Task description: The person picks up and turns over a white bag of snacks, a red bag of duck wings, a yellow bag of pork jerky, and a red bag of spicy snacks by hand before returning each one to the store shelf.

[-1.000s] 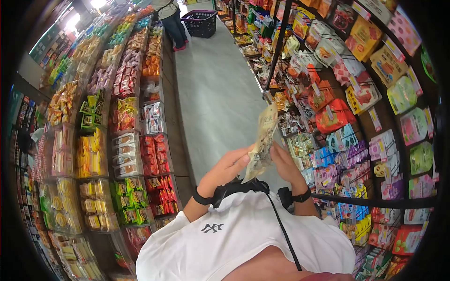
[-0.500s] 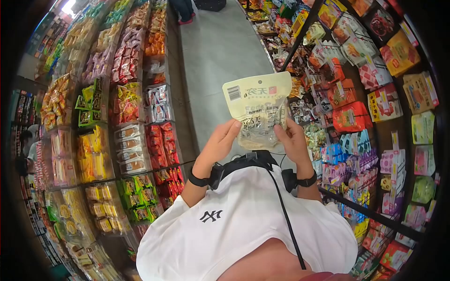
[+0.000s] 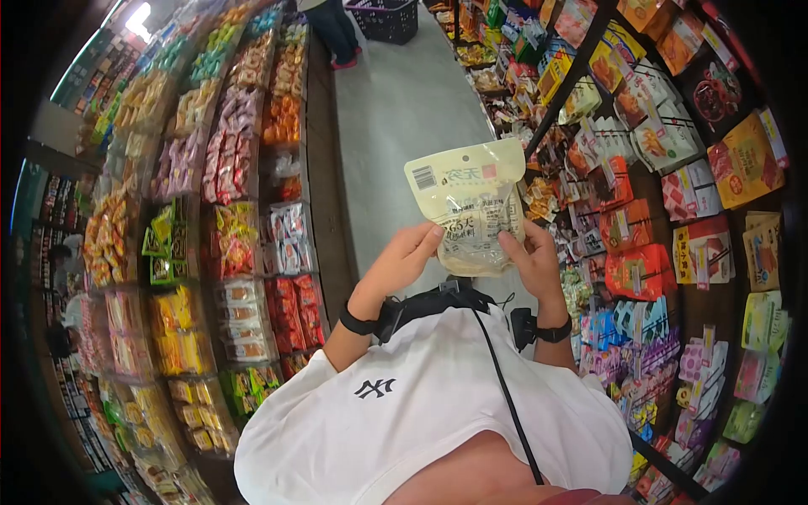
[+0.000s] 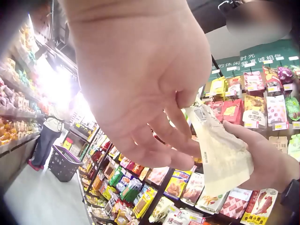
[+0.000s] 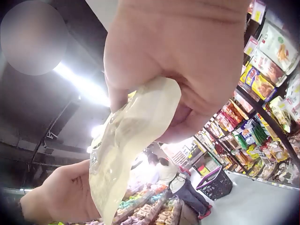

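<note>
A cream, partly see-through snack pouch (image 3: pixel 471 181) with a barcode, dark printing and a hang hole is held upright in front of the chest. My left hand (image 3: pixel 402 259) pinches its left edge, thumb on the printed face. At the opposite edge my right hand (image 3: pixel 536 259) grips the pouch, its thumb on the face and its fingers behind. In the left wrist view the pouch (image 4: pixel 220 159) shows between both hands. The right wrist view has the pouch's pale side (image 5: pixel 140 117) curving out from under the right hand.
Tiered bins of wrapped snacks (image 3: pixel 231 160) line the left side. Hanging bags (image 3: pixel 635 273) fill racks on the right, with a black bar (image 3: pixel 572 76) along them. Up the grey aisle floor (image 3: pixel 396 118), a person (image 3: pixel 330 29) stands by a black basket (image 3: pixel 385 18).
The pouch, edge-on one second ago, has turned so its printed face points at the head camera. Both hands now hold its edges. Since half a second ago the view has shifted slightly.
</note>
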